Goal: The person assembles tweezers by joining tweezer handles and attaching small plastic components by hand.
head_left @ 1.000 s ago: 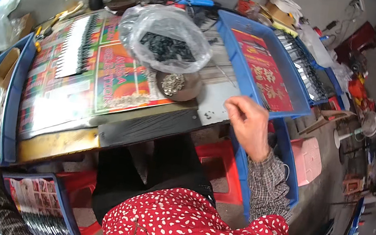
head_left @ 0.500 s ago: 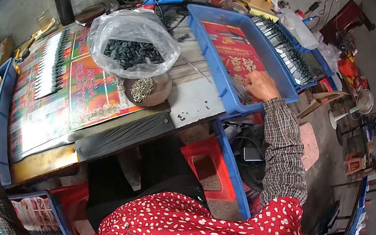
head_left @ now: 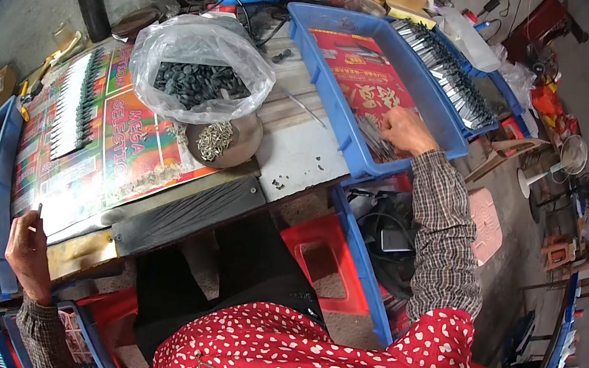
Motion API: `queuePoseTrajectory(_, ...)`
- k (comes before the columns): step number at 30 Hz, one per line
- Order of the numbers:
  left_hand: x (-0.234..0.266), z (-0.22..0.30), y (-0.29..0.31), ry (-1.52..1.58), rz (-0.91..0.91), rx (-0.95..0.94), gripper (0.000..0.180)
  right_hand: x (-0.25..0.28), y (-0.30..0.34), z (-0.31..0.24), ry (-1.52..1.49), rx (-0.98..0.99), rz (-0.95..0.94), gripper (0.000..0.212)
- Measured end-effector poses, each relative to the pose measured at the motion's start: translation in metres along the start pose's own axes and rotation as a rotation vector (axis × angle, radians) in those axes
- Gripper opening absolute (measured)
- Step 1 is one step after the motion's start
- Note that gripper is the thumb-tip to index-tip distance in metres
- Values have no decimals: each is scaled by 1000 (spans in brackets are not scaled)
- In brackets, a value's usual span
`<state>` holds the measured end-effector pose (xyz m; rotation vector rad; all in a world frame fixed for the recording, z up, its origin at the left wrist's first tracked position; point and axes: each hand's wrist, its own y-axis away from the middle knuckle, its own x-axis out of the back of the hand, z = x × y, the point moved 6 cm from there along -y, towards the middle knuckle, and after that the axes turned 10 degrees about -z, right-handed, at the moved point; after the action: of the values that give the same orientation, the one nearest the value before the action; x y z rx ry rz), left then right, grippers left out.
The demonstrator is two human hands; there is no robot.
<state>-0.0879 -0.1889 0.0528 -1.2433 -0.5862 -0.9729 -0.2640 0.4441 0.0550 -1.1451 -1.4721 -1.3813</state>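
My left hand [head_left: 29, 255] is over the near left corner of the table, its fingers pinched round a small dark piece [head_left: 39, 208] that sticks up from the fingertips. My right hand [head_left: 407, 131] reaches into a blue tray [head_left: 328, 86], fingers curled down on a pile of slim silvery metal pieces [head_left: 379, 140]; its fingertips are partly hidden. A red printed sheet [head_left: 362, 61] lines the tray. Left on the table, a row of white, flat pieces with dark ends [head_left: 74, 105] lies on a colourful printed sheet [head_left: 137, 138].
A clear bag of black parts [head_left: 199, 86] stands mid-table, beside a round dish [head_left: 243, 142] of small metal pins [head_left: 214, 139]. Another blue tray [head_left: 4, 163] borders the table's left. Silvery pieces with dark ends [head_left: 444, 73] fill a tray at right. A red stool [head_left: 330, 250] stands below.
My left hand has come out of the left blue tray and moved right, to the table's corner, with a small dark piece. My right hand stays at the metal pieces, its fingers slightly shifted.
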Motion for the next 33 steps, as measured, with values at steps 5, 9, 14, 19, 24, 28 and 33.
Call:
queuePoseTrajectory(5, -9, 46, -2, 62, -24, -38, 12, -4, -7, 4, -104, -66, -88, 15)
queuePoseTrajectory(9, -12, 62, 3, 131, -27, -37, 13, 1, 2, 8, -166, -90, 28, 14)
queuePoseTrajectory(14, -12, 70, 14, 270, 7, -9, 17, 8, 7, -1, -146, -26, 162, 13)
queuePoseTrajectory(19, -11, 90, 12, 377, -39, -9, 16, 32, 50, -23, -222, 147, 579, 20)
queuePoseTrajectory(24, -14, 108, 16, 536, -97, 79, 17, 31, 95, -81, -417, 297, 597, 18)
queuePoseTrajectory(28, -22, 126, 21, 792, -142, 155, 14, 16, 119, -126, -622, 482, 469, 14)
queuePoseTrajectory(33, -26, 170, 14, 917, -295, 52, 11, -31, 136, -170, -969, 556, 66, 12)
